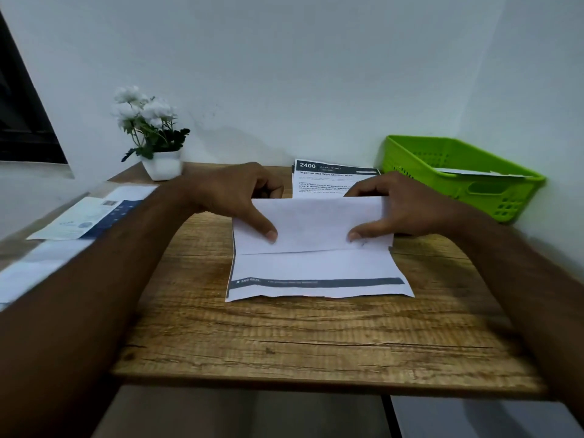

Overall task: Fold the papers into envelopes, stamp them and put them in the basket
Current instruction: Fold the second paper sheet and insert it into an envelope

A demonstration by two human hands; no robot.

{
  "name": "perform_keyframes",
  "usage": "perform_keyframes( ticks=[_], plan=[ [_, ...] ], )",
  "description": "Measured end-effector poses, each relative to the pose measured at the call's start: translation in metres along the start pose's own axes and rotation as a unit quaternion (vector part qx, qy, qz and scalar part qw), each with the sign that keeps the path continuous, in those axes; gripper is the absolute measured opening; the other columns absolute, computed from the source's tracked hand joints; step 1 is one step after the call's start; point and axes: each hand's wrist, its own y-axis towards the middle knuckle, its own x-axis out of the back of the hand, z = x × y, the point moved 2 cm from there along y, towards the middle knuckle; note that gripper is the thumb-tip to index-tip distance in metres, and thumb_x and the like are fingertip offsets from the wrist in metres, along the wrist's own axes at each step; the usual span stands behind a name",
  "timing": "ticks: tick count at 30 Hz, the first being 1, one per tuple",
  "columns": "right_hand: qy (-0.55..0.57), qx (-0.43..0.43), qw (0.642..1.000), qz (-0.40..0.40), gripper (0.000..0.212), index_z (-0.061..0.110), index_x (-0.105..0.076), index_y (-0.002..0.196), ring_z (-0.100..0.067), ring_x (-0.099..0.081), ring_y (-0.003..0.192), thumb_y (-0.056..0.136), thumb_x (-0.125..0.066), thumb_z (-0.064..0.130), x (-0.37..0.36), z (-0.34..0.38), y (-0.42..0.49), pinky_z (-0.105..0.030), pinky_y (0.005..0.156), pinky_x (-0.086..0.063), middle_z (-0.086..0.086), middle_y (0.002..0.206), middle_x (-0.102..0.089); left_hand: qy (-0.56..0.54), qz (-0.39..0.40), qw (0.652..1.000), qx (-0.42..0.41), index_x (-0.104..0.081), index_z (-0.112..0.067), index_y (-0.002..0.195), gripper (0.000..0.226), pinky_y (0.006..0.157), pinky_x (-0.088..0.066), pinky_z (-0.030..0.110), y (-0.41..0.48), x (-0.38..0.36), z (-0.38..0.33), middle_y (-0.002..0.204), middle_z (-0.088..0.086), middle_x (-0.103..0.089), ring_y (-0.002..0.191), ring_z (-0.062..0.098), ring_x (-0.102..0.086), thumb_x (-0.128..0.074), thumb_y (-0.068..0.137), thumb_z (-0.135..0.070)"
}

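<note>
A white printed sheet (316, 267) lies in the middle of the wooden desk (316, 336), its upper part folded down over the middle. My left hand (234, 191) grips the folded flap at its left, thumb pressing on top. At the flap's right end my right hand (407, 207) does the same. A dark printed band runs along the sheet's near edge. Behind it lies a stack of printed papers (328, 177) headed "2400". A green plastic basket (458, 172) stands at the back right with a folded white paper (474, 172) inside.
A small white pot of white flowers (151, 134) stands at the back left. Blue and white leaflets (91, 216) lie on a ledge left of the desk. The wall runs close behind and to the right.
</note>
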Motion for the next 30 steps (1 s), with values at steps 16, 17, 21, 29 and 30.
perform_keyframes(
  ticks=[16,17,21,29,30],
  plan=[
    [-0.008,0.000,0.999,0.053,0.017,0.017,-0.064,0.077,-0.009,-0.059,0.067,0.078,-0.076,0.005,-0.001,-0.004,0.001,-0.027,0.063,-0.044,0.003,0.072,-0.066,0.035,-0.027,0.998,-0.051,-0.053,-0.007,0.071,0.027,0.055,-0.040,0.019,0.009,-0.005,0.006,0.065,-0.010,-0.055,0.061,0.004,-0.051,-0.079,0.071,-0.002],
    [-0.017,-0.005,0.998,0.067,0.014,0.017,-0.064,0.079,-0.013,-0.060,0.068,0.079,-0.075,0.008,-0.002,-0.004,0.000,-0.030,0.065,-0.045,0.001,0.075,-0.066,0.034,-0.015,0.998,-0.050,-0.054,-0.008,0.074,0.024,0.056,-0.041,0.019,0.008,-0.005,0.005,0.066,-0.011,-0.055,0.062,0.003,-0.051,-0.076,0.071,0.002],
    [-0.014,-0.008,0.990,0.138,0.011,0.024,-0.064,0.085,-0.006,-0.058,0.074,0.081,-0.070,0.016,-0.008,-0.002,0.000,-0.031,0.073,-0.044,0.007,0.079,-0.065,0.031,0.072,0.995,-0.056,-0.062,-0.026,0.086,0.030,0.070,-0.049,0.029,0.003,-0.005,-0.004,0.081,-0.009,-0.063,0.073,0.006,-0.056,-0.071,0.072,0.000],
    [-0.008,-0.073,0.972,0.223,0.033,0.029,-0.064,0.098,-0.004,-0.051,0.065,0.072,-0.078,0.045,-0.014,0.005,-0.002,-0.024,0.063,-0.041,0.005,0.080,-0.059,0.010,0.184,0.983,-0.006,-0.064,-0.020,0.095,0.037,0.064,-0.047,0.016,0.003,-0.018,-0.015,0.086,-0.005,-0.063,0.076,0.014,-0.059,-0.085,0.066,-0.011],
    [-0.004,-0.076,0.971,0.226,0.038,0.030,-0.066,0.096,-0.003,-0.051,0.065,0.068,-0.076,0.053,-0.014,0.007,-0.003,-0.023,0.064,-0.041,0.005,0.080,-0.060,0.013,0.202,0.979,0.008,-0.064,-0.020,0.097,0.039,0.063,-0.048,0.016,0.003,-0.020,-0.013,0.087,-0.004,-0.063,0.078,0.015,-0.059,-0.085,0.065,-0.011]
  ],
)
